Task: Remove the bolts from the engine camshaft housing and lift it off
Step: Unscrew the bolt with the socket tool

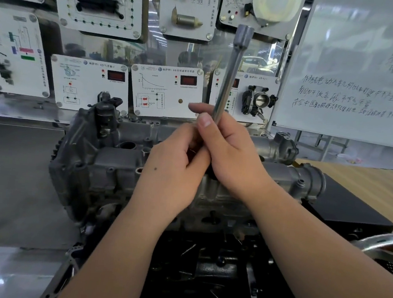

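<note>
Overhead, sensor panels (pixel 165 91) carrying small Chinese labels, whiteboard (pixel 354 74) handwritten. Both hands, left hand (pixel 172 168) and right hand (pixel 233 149), are together gripping socket wrench (pixel 230 80) upright over camshaft housing (pixel 118 161) sitting on engine, bench centre.

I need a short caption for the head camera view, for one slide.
Both hands, left hand and right hand, grip a metal socket wrench held upright over the camshaft housing.
</note>
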`<state>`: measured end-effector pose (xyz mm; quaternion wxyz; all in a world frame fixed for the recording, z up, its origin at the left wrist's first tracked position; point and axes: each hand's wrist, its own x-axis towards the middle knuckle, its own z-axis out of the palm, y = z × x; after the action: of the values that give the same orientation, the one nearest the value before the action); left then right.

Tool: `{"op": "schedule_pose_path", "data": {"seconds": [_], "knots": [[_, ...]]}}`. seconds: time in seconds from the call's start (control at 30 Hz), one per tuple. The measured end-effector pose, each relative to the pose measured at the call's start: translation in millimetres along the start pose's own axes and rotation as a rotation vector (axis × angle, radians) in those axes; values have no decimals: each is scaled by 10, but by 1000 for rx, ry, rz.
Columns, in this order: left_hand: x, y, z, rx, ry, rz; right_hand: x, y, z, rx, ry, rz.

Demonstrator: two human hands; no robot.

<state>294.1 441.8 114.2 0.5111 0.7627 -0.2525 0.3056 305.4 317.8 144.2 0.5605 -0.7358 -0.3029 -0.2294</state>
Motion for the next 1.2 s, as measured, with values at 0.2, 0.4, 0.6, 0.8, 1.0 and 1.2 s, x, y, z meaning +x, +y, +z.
{"op": "schedule_pose_path", "data": {"seconds": [0.2, 0.4, 0.6, 0.8, 1.0, 1.2], "knots": [[10, -12, -63, -50, -82, 6, 18, -18, -34, -39, -71, 49], [32, -21, -57, -94, -13, -53, 26, -6, -24, 8, -136, 44], [40, -20, -25, -45, -44, -14, 33, 36, -11, 47, -36, -12], [24, 17, -55, -70, -80, 8, 48, 41, -28, 89, -77, 44], [40, 10, 5, -65, 24, -29, 38, 32, -6, 154, -17, 11], [35, 29, 70, -25, -29, -7, 26, 65, -9, 113, 53, -38]]}}
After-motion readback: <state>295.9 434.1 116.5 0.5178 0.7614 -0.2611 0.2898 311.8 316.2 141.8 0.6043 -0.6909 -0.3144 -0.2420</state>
